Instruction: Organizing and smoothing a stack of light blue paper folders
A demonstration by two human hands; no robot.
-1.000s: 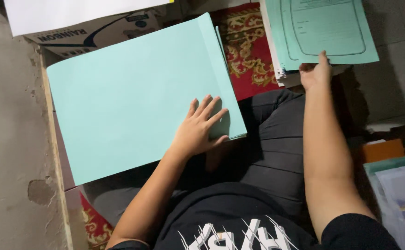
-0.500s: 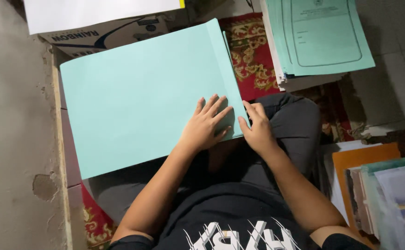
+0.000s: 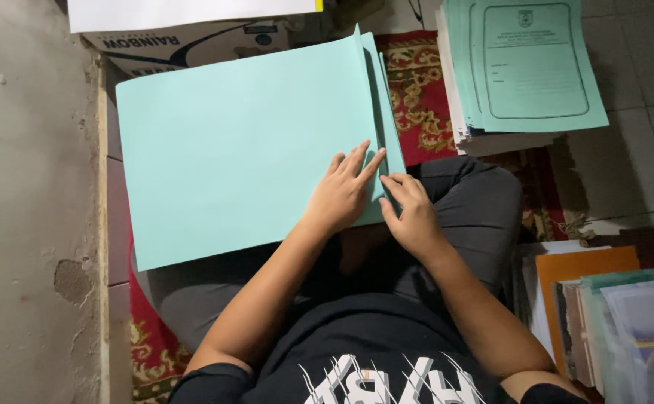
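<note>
My left hand (image 3: 342, 196) lies flat, fingers spread and pointing up and to the right, pressing on the near right corner of a big pale green folder (image 3: 245, 150). It grips nothing; it only pins the sheet down. My right hand (image 3: 411, 213) sits just beside it, touching the folder's right edge, with the fingertips curled onto the narrow folded flap (image 3: 381, 105) that runs along that side. I judge this hand to be pinching or creasing the flap, not closed round anything, though the thumb is hidden and I cannot tell for sure.

The folder rests across my lap, over my grey trousers (image 3: 462, 209), and reaches out toward the cardboard box (image 3: 192, 45) at the far side. It looks like thin card: light, a little stiff, easy to bend or crease, and smooth enough to slide on my knees. I reckon the best hold is along the right edge by the flap, one palm flat to steady it while the other works the fold; lifting it by one corner would likely make it droop or kink.

Further right, a stack of green printed folders (image 3: 525, 71) lies on the red patterned rug (image 3: 420, 97), well apart from my hands. At the lower right stand an orange folder (image 3: 578, 280) and more papers. A bare concrete wall (image 3: 31, 209) runs along my left.
</note>
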